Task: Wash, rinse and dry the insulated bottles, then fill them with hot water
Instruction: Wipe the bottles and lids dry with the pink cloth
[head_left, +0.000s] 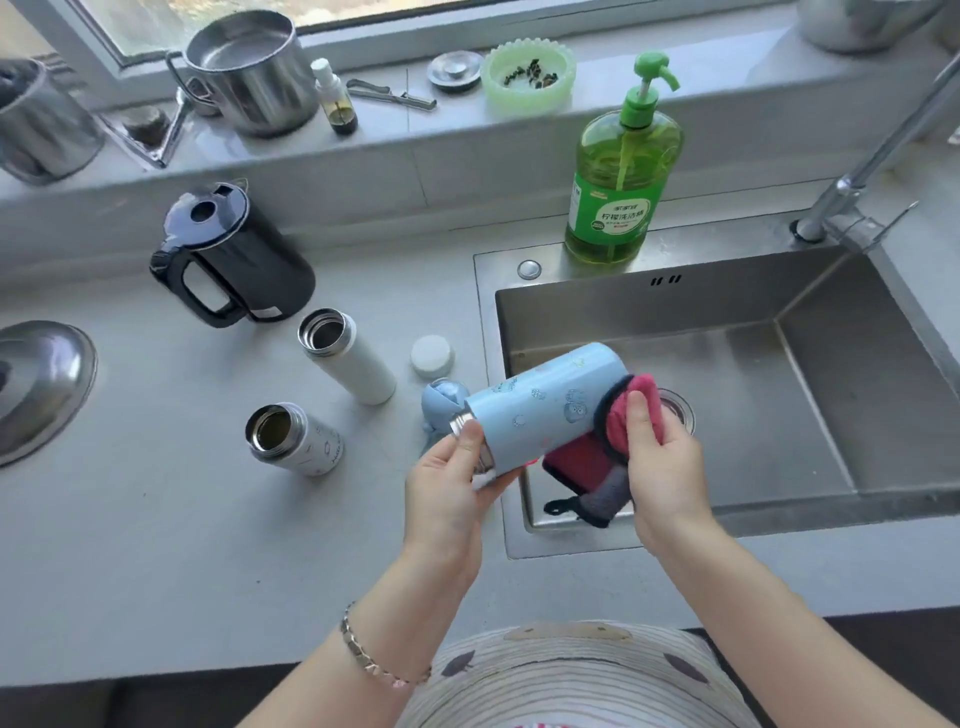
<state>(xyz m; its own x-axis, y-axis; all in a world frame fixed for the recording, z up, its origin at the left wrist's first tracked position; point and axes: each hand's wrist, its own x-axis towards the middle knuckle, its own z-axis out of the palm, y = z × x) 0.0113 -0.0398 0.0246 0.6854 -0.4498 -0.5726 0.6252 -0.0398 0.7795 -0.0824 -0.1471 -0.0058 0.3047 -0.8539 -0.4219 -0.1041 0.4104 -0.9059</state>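
Observation:
A light blue insulated bottle (545, 402) lies tilted over the sink's left edge, mouth toward me. My left hand (447, 488) grips it near the steel neck. My right hand (660, 462) holds a pink and grey cloth (621, 415) against the bottle's base end. Two open white bottles stand on the counter: a tall one (348, 356) and a short one (296, 439). A white lid (431, 355) and a blue lid (441, 400) lie beside them. A black electric kettle (228, 257) stands behind.
The steel sink (779, 364) holds the drain at its middle, partly hidden by my hand. A green dish soap bottle (621, 166) stands on its back rim, the faucet (872, 161) at the right. Steel pots (249, 73) and a green bowl (527, 75) sit on the windowsill.

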